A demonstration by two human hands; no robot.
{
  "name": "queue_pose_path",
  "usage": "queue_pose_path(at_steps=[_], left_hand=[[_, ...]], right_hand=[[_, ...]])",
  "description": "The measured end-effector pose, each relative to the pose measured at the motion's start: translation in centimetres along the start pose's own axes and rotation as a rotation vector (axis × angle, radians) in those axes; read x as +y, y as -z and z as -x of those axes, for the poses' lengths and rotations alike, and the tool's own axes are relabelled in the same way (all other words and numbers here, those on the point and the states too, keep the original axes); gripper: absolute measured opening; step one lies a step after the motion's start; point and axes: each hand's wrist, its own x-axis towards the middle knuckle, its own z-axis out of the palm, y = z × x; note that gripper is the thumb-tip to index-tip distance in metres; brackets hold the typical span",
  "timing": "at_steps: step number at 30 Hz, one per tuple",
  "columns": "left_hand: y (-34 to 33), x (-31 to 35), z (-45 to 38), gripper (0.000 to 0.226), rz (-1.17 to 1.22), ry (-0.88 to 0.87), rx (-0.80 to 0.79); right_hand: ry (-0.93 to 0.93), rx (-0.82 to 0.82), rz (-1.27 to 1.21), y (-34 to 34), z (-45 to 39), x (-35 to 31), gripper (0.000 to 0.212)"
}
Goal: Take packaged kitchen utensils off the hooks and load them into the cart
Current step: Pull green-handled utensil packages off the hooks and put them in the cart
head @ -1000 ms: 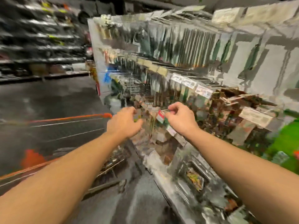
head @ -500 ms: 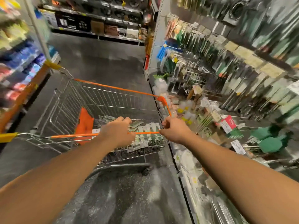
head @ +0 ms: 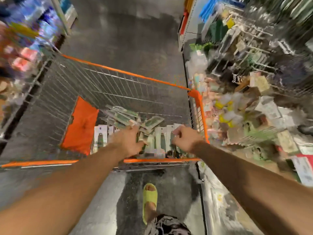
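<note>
Cart (head: 118,72): wire mesh basket with orange plastic rim and a flat orange panel (head: 81,122) inside at left; rigid, sits just in front of me. Hook rack (head: 254,65) runs along the right, thin metal pegs, heavily blurred. Packaged utensils (head: 125,116) lie heaped in the near right part of the cart: flat card-backed blister packs, pale with green items inside. Judgement: light, stiff along the card, slick plastic faces that slide on each other, so best pinched at the card's top edge by the hang-hole. My left hand (head: 128,141) is over the pile, fingers bent down among the packs; I cannot tell if it holds one. My right hand (head: 184,139) is curled into a loose fist above the packs; contents hidden.
</note>
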Motion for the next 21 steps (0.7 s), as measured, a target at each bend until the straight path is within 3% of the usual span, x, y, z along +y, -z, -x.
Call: queue_pose_path(at_steps=[3, 7, 13, 18, 21], left_hand=[[-0.5, 0.0, -4.2, 0.057, 0.026, 0.056, -0.05], [-2.5, -1.5, -7.9, 0.051, 0.118, 0.131, -0.048], [-6.1, -4.9, -12.0, 0.059, 0.164, 0.176, -0.131], [-8.7, -6.7, -17.3, 0.052, 0.392, 0.124, -0.123], [-10.1, -6.7, -21.6, 0.044, 0.478, 0.076, -0.081]], right_hand=[[0.042, -0.042, -0.025, -0.6, -5.0, 0.8, 0.005], [0.007, -0.181, 0.061, -1.5, -10.8, 0.3, 0.022], [-0.068, -0.278, -0.055, -7.1, -16.8, 1.1, 0.022], [-0.206, -0.26, -0.191, -10.7, -21.0, 1.5, 0.017], [-0.301, -0.184, -0.28, -11.9, -24.0, 2.1, 0.028]])
